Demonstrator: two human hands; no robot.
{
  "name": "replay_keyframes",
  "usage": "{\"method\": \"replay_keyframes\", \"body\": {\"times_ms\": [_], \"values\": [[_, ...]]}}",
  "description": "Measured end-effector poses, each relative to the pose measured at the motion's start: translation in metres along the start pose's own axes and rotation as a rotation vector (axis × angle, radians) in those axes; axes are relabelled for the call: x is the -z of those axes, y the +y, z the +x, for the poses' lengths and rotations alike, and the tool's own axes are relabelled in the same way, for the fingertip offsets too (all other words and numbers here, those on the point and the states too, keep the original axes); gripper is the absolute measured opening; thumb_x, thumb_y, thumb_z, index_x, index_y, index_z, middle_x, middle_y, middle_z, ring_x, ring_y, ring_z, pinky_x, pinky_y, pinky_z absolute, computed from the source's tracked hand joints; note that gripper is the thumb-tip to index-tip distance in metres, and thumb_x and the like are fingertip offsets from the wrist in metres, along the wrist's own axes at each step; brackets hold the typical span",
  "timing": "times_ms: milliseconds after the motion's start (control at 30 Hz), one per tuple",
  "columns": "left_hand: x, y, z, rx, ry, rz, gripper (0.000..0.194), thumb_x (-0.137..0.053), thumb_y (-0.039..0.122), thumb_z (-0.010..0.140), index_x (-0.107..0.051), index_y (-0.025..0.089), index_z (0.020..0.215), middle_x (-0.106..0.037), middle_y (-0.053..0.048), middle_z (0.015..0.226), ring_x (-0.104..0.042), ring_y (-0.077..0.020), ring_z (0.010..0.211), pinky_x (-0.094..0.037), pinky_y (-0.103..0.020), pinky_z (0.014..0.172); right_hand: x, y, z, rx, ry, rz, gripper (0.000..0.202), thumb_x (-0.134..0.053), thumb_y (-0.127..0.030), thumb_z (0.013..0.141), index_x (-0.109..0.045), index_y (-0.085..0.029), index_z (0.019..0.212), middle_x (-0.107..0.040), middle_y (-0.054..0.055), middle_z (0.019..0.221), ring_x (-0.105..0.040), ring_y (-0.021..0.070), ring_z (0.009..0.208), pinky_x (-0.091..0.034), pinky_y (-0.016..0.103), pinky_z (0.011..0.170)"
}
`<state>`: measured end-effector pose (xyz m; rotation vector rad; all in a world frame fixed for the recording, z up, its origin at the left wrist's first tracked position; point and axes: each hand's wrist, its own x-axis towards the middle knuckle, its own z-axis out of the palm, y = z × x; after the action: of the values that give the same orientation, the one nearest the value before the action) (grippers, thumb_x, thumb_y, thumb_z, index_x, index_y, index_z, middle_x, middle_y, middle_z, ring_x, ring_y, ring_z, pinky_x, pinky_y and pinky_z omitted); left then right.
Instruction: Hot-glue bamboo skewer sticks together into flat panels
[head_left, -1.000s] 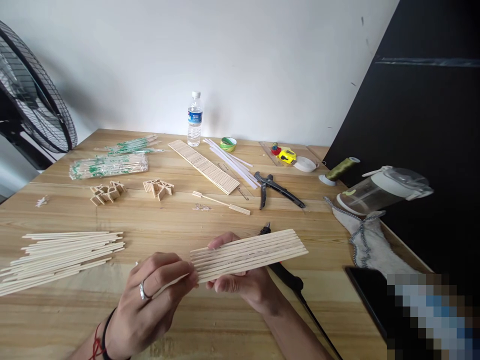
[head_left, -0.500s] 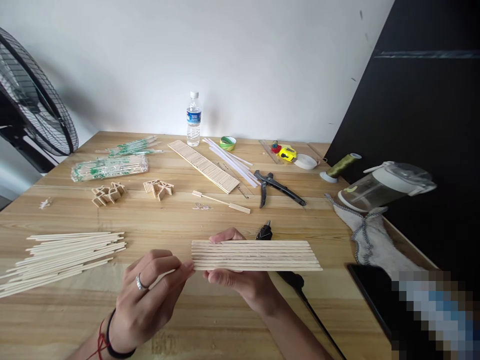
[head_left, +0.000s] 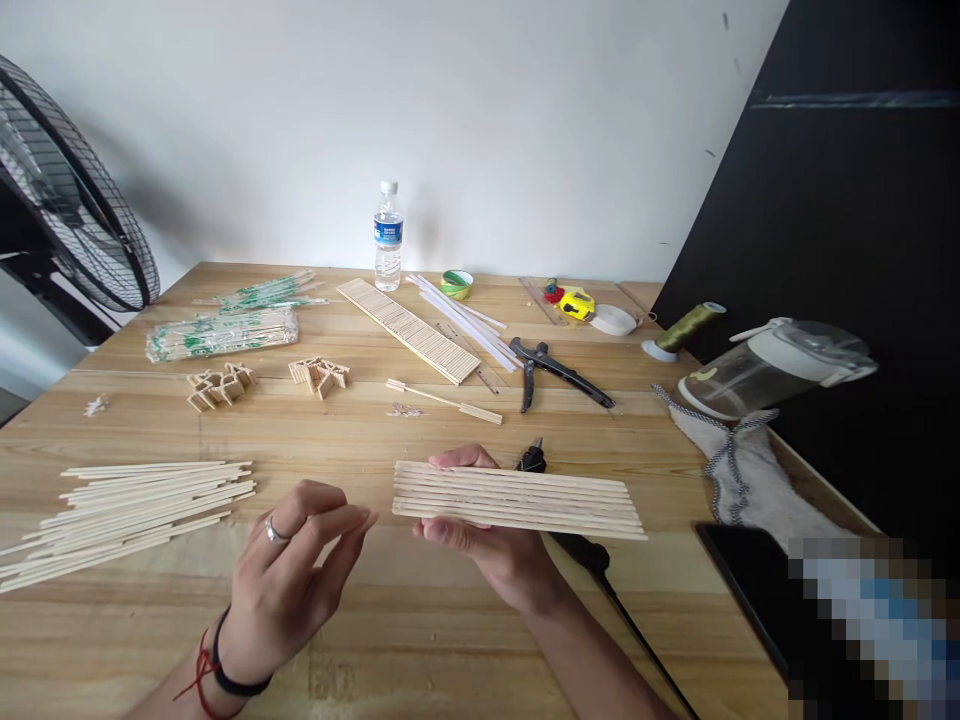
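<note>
My right hand (head_left: 510, 562) pinches the panel (head_left: 525, 500) by its edges, best kept gentle; my left hand (head_left: 289, 575) hovers beside its end, pinching something or not, I can't tell

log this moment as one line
left hand: apart from stick panel | right hand: holding stick panel | loose sticks: on table

I count one left hand (head_left: 281, 590), one right hand (head_left: 510, 565) and two flat stick panels (head_left: 517, 498). One table (head_left: 390, 650) carries two wooden clusters (head_left: 320, 374), one water bottle (head_left: 388, 245), one olive spool (head_left: 690, 330) and one lidded jug (head_left: 757, 372); beside it stands one fan (head_left: 75, 195). The loose sticks (head_left: 161, 492) overlap too much to number.
</note>
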<state>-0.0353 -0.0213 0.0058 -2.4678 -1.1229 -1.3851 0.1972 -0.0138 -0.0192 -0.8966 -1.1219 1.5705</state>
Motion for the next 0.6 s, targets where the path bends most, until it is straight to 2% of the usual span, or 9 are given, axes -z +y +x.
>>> {"method": "replay_keyframes", "body": {"times_ms": [333,467,600], "values": [[-0.002,-0.007,0.006,0.153,-0.155,-0.289,0.021,-0.058,-0.001,0.100,-0.066,0.018,0.102,-0.067,-0.003,0.090,-0.065,-0.0132,0.085,-0.051,-0.021,0.075,-0.003,-0.005,0.000,0.001,0.001,-0.088,0.053,-0.092,-0.047,0.080,-0.060,-0.030,0.118,-0.068,0.002,0.111,-0.069,0.0236,0.097,-0.056,0.042,0.086],[0.000,-0.009,0.007,0.228,-0.212,-0.347,0.018,-0.056,0.009,0.103,-0.065,0.020,0.092,-0.065,-0.002,0.084,-0.062,-0.0141,0.077,-0.049,-0.023,0.067,-0.005,-0.008,0.000,0.024,0.005,-0.190,0.050,-0.091,-0.044,0.082,-0.060,-0.029,0.118,-0.069,0.000,0.101,-0.067,0.0209,0.088,-0.053,0.038,0.083],[0.000,-0.011,0.006,0.321,-0.211,-0.375,0.031,-0.048,0.020,0.109,-0.057,0.020,0.080,-0.057,0.000,0.074,-0.056,-0.0130,0.065,-0.046,-0.024,0.061,-0.007,-0.008,-0.001,0.046,-0.021,-0.230,0.046,-0.088,-0.043,0.084,-0.060,-0.028,0.117,-0.069,-0.001,0.094,-0.066,0.0204,0.083,-0.053,0.037,0.079]]}}
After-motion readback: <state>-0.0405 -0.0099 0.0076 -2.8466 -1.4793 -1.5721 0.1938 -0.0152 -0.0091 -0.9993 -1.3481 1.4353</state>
